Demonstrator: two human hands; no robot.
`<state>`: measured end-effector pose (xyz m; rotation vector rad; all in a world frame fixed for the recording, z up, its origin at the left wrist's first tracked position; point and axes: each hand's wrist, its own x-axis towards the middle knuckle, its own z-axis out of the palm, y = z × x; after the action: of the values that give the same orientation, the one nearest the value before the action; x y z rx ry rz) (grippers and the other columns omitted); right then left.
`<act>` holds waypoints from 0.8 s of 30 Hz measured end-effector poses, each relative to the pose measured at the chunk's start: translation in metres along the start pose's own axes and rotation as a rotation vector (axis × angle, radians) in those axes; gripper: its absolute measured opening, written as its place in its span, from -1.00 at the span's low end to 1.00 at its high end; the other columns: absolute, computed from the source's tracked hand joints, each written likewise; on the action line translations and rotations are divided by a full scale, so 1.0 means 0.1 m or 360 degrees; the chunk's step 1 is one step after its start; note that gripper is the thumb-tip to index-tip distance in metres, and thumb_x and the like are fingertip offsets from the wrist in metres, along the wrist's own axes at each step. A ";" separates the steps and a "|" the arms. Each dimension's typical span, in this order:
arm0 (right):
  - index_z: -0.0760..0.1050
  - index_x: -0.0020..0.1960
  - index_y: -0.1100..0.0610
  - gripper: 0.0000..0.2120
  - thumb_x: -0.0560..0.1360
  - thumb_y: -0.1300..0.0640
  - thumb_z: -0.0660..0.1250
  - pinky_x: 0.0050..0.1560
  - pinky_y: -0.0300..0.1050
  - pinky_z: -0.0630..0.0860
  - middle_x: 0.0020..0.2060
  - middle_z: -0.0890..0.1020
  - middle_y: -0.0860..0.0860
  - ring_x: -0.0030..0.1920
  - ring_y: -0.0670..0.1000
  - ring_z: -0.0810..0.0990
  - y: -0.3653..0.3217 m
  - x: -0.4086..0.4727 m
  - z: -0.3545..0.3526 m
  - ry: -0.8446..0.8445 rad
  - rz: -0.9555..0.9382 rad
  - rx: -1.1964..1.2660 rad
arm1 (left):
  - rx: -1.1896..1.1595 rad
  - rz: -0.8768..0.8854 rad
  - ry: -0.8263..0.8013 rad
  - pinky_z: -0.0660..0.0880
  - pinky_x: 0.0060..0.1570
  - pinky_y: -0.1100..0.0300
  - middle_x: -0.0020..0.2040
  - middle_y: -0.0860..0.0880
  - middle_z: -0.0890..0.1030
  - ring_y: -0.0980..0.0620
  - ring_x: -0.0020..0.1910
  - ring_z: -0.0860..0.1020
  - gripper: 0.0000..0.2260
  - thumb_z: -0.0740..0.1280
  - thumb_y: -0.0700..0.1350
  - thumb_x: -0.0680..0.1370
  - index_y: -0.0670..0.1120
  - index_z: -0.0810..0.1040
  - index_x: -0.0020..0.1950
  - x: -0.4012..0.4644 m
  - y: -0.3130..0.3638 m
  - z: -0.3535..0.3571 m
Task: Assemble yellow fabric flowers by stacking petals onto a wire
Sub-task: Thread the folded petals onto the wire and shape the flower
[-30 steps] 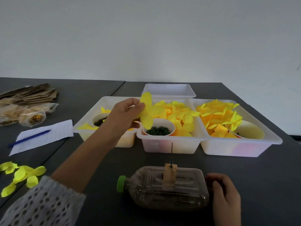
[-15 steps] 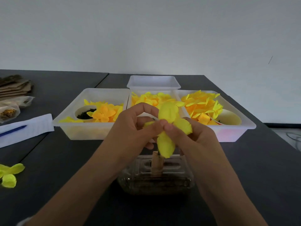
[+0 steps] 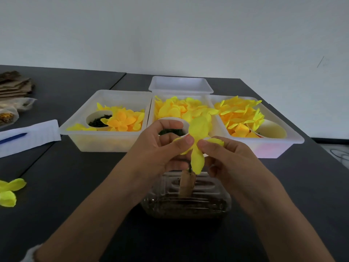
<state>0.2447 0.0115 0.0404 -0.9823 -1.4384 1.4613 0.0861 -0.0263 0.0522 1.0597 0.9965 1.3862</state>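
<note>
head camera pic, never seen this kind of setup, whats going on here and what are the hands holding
There is no machine: a camera worn on a person's head looks down at their two bare hands. The left hand and right hand both pinch a yellow petal piece above a thin wire. The wire stands in a cork on a plastic bottle lying on the dark table. Behind are white trays of yellow petals, with small cups inside. At left lie paper, a blue pen and loose petals.
</note>
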 end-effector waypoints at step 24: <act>0.71 -0.20 0.05 -0.61 0.19 -0.23 0.37 -0.27 -0.08 0.38 -0.20 0.65 0.10 -0.16 0.12 0.47 0.09 0.13 0.02 -0.0035 0.0061 0.0085 | -0.0136 0.0026 -0.0046 0.57 -0.37 0.21 -0.08 -0.07 0.70 -0.03 -0.24 0.67 -0.56 0.37 -0.02 0.36 -0.06 0.47 0.22 0.16 -0.30 -0.22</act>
<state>0.2378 0.0230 0.0313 -0.9681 -1.3963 1.5350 0.0718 -0.0080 0.0186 1.0240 0.9016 1.4105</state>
